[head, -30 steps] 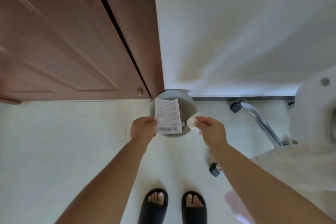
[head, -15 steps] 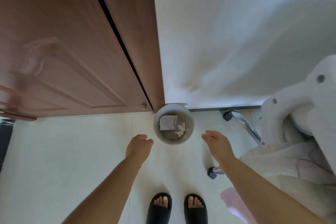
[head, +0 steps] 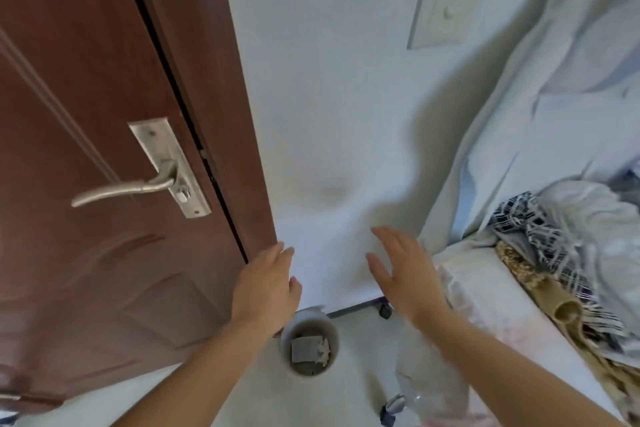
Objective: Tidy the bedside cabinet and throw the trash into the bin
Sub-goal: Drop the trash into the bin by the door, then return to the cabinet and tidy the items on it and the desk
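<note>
A small round grey bin (head: 329,329) stands on the floor against the wall, beside the door frame. Inside it lie a folded piece of paper (head: 304,349) and a small crumpled white scrap (head: 325,352). My left hand (head: 266,284) hovers above the bin's left rim, fingers apart and holding nothing. My right hand (head: 403,274) is raised to the right of the bin, palm open and empty. The bedside cabinet is out of view.
A brown wooden door (head: 86,184) with a metal lever handle (head: 138,185) fills the left. A white wall (head: 329,114) is ahead. On the right is a chair heaped with pale fabric and checked cloth (head: 540,243), its wheels (head: 384,310) near the bin.
The paper and the white scrap left my hands and now lie in the bin. Both hands rose, empty. The view tilted upward and rightward, showing the door handle and the pile of cloth.
</note>
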The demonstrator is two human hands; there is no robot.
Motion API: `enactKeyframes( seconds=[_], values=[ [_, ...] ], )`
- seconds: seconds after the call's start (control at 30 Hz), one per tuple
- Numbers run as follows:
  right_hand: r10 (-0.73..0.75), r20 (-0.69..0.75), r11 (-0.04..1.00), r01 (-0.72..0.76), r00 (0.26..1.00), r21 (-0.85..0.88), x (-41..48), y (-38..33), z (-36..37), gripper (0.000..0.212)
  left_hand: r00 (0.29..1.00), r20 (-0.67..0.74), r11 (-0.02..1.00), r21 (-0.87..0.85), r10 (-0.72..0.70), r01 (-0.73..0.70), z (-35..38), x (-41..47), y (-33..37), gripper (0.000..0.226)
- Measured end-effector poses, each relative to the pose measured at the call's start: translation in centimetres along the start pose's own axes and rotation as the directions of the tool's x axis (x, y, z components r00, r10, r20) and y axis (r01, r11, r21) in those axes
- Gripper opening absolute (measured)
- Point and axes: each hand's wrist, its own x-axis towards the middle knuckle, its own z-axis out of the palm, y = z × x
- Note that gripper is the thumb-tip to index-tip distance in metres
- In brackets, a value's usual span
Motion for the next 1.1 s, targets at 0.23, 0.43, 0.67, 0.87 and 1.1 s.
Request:
enactKeyframes(
  seconds=[0.23, 0.43, 0.67, 0.87, 1.1],
  values=[
    [-0.070, -0.311, 0.989, 0.025, 0.948, -0.147, -1.0, -0.2, -14.8, 0.053, 0.924, -0.289, 0.968, 0.067, 0.251, -0.242, -10.7, 1.6, 11.0, 0.048],
    [0.003, -0.454, 0.966, -0.121, 0.891, -0.230, -7.8, 5.1, -25.7, 0.056, 0.873, -0.385, 0.945, -0.008, 0.299, -0.328, -13.3, -1.1, 22.8, 0.045],
    [0.086, -0.555, 0.865, -0.338, 0.828, -0.371, -22.6, 15.2, -38.9, 0.053, 0.786, -0.398, 0.845, -0.049, 0.473, -0.533, -10.4, -8.6, 40.3, 0.048],
    [0.225, -0.619, 0.752, -0.538, 0.753, -0.381, -37.0, 23.0, -47.5, 0.054, 0.666, -0.391, 0.701, -0.070, 0.636, -0.710, -6.3, -17.5, 56.5, 0.040],
    [0.368, -0.731, 0.609, -0.743, 0.574, -0.277, -50.4, 30.2, -54.9, 0.056, 0.475, -0.369, 0.456, -0.143, 0.799, -0.878, -1.1, -27.3, 73.6, 0.043]
  ],
)
